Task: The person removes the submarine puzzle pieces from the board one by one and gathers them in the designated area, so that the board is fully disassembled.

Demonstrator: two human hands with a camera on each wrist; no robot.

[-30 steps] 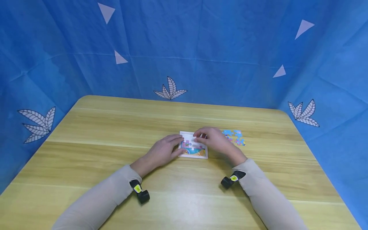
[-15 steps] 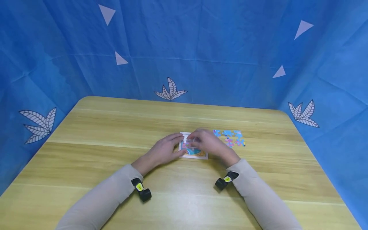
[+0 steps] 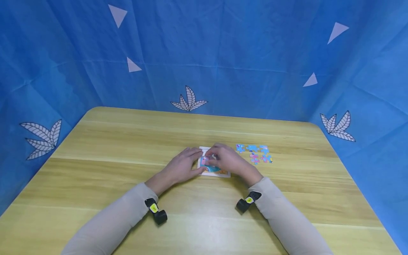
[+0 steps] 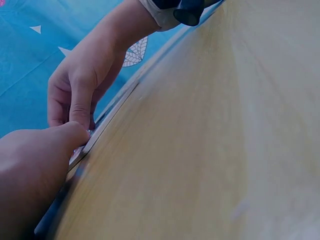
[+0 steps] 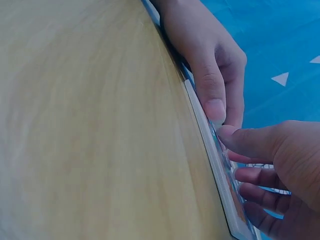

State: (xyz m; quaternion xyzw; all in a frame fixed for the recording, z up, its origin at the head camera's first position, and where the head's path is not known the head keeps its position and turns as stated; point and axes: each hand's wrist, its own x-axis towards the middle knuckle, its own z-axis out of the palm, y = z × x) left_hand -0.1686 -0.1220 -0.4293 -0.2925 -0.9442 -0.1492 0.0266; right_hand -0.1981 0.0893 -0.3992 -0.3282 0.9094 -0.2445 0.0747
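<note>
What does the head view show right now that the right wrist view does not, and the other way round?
Head view only: the loose puzzle pieces on the table, right of the white-rimmed puzzle tray, and the black wrist cameras.

Right wrist view only: the tray's outer side, seen low and close, plus a clear look at the lower fingers of the right hand, mostly hidden from above.

Both: the left hand, right hand, tray, table and blue cloth with white triangles.
</note>
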